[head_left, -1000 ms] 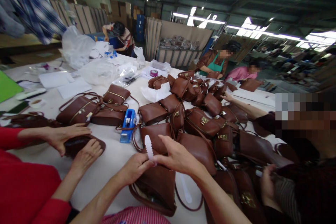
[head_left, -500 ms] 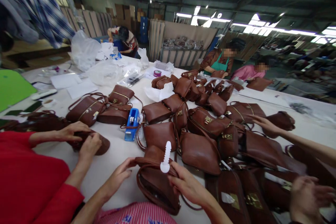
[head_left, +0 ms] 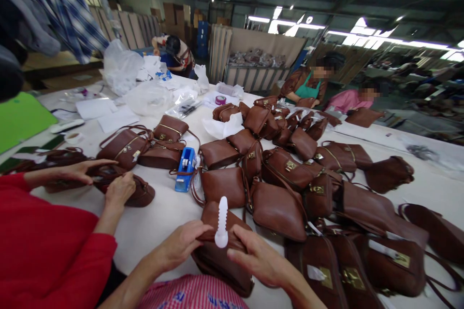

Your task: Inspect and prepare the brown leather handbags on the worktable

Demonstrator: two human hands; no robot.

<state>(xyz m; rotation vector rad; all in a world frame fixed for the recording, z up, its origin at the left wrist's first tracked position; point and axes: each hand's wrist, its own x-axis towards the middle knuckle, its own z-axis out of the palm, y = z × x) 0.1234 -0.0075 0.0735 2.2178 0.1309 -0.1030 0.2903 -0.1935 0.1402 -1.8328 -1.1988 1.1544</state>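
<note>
A small brown handbag [head_left: 226, 270] lies in front of me against my striped apron [head_left: 192, 294]. My left hand [head_left: 183, 246] grips its upper left edge, thumb and fingers closed on it. On the upper right edge, my right hand [head_left: 257, 256] grips it the same way. A white ridged stick with a rounded end [head_left: 222, 224] shows upright between my hands, over the top of the bag; whether either hand touches it I cannot tell. The bag's underside is hidden.
Many brown handbags [head_left: 279, 210] cover the table ahead and to the right. A blue tape dispenser [head_left: 184, 171] stands left of them. Beside me, a person in a red top [head_left: 54, 236] handles another brown bag [head_left: 141, 193]. Plastic bags [head_left: 148, 99] and papers lie farther back.
My left hand has moved right and closed on the bag's edge. The bag has tipped, so its open side no longer shows. Other people's hands at the right have left the view.
</note>
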